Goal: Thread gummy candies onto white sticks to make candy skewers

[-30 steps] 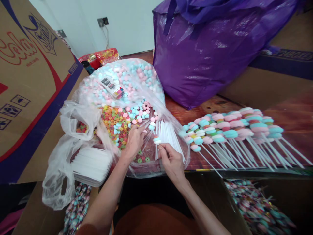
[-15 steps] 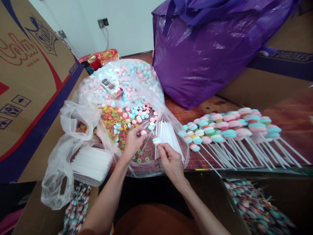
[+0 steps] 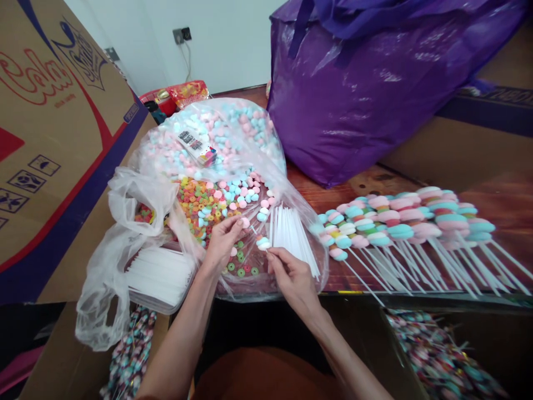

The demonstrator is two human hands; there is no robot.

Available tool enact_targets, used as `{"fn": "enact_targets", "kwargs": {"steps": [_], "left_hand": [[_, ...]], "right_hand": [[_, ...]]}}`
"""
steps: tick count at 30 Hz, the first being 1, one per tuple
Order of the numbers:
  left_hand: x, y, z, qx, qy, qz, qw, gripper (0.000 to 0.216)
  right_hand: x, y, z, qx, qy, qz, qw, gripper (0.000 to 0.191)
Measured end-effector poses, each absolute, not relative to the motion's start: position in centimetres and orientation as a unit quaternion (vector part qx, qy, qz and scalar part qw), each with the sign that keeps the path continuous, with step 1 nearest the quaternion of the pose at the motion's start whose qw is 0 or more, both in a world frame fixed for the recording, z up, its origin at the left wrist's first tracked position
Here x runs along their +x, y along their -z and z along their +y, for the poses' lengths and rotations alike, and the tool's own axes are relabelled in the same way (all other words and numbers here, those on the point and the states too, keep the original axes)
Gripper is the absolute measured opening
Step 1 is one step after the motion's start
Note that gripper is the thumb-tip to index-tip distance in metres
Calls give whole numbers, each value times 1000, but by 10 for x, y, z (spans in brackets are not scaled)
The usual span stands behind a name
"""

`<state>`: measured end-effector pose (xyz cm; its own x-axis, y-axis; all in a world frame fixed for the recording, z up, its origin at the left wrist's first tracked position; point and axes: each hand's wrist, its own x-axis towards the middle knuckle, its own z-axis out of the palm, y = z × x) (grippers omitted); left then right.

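Observation:
My left hand (image 3: 222,241) pinches a pink marshmallow (image 3: 245,223) between thumb and fingertips. My right hand (image 3: 291,278) grips a white stick (image 3: 266,253) with a blue and white marshmallow (image 3: 262,243) on its tip. The two hands sit close together over a clear plastic sheet (image 3: 287,194). On the sheet lie a pile of pink and blue marshmallows (image 3: 237,194), coloured candy rings (image 3: 195,203) and a bundle of loose white sticks (image 3: 291,233).
A row of finished candy skewers (image 3: 400,222) lies on the wooden table (image 3: 375,180) to the right. A big purple bag (image 3: 375,83) stands behind. A cardboard box (image 3: 54,128) leans at the left. A bag of white sticks (image 3: 158,275) sits by my left arm.
My left hand picked a pink marshmallow from the pile and brought it toward the stick's tip. My right hand kept the stick nearly still.

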<state>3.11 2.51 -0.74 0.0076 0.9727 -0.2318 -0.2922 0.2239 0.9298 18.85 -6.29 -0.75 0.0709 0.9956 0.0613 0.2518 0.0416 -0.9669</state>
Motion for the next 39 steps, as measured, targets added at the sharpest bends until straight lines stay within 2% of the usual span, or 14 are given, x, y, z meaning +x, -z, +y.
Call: {"fn": "enact_targets", "kwargs": {"steps": [14, 21, 26, 29, 39], "left_hand": [[28, 5, 16, 452, -504, 496, 544, 34], [31, 13, 8, 569, -519, 505, 391, 22], [34, 10, 2, 632, -506, 503, 303, 22], [35, 10, -1, 631, -507, 500, 307, 22], [35, 13, 2, 585, -496, 480, 426, 19]], "right_hand": [[182, 6, -61, -584, -384, -566, 437, 29], [175, 8, -60, -597, -384, -560, 427, 28], [168, 10, -60, -596, -410, -535, 437, 29], [166, 8, -60, -596, -422, -523, 441, 29], [163, 10, -46, -592, -406, -526, 456, 29]]}}
